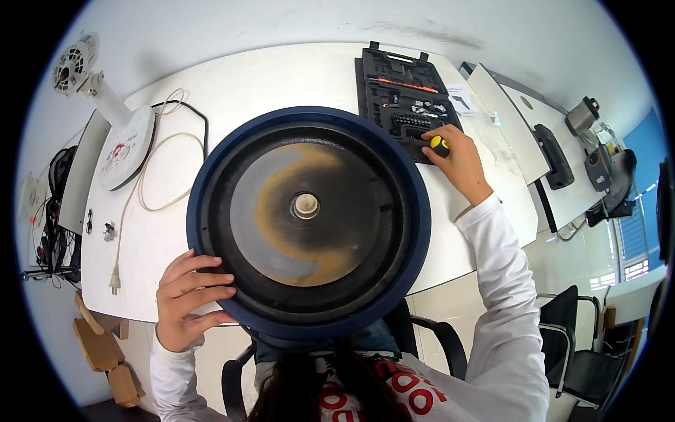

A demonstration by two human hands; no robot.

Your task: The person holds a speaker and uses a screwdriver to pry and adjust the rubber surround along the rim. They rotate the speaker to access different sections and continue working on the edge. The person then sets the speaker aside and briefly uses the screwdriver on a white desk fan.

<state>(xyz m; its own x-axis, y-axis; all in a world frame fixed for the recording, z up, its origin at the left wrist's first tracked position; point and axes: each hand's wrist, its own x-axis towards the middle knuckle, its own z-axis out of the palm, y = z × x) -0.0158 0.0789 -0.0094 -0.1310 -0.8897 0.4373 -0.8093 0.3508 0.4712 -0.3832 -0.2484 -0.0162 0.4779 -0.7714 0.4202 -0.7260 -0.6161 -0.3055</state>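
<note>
A large round dark blue pan-like piece (415, 225) with a black and grey stained inside and a metal knob (306, 204) at its centre lies over the front of the white table. My left hand (188, 295) grips its lower-left rim. My right hand (453, 158) has its fingers closed on a yellow and black screwdriver handle (439, 145), at the lower right of an open black tool case (401, 67). The case holds bits and small tools; a white paper sheet (460, 97) lies beside it.
A white fan (126, 155) with cords and plug (114, 281) stands on the table (140, 295) at left, beside small metal parts (110, 232). A side table (569, 204) with appliances is at right. Chairs (583, 352), cardboard (98, 341) and black cables (53, 218) surround the table.
</note>
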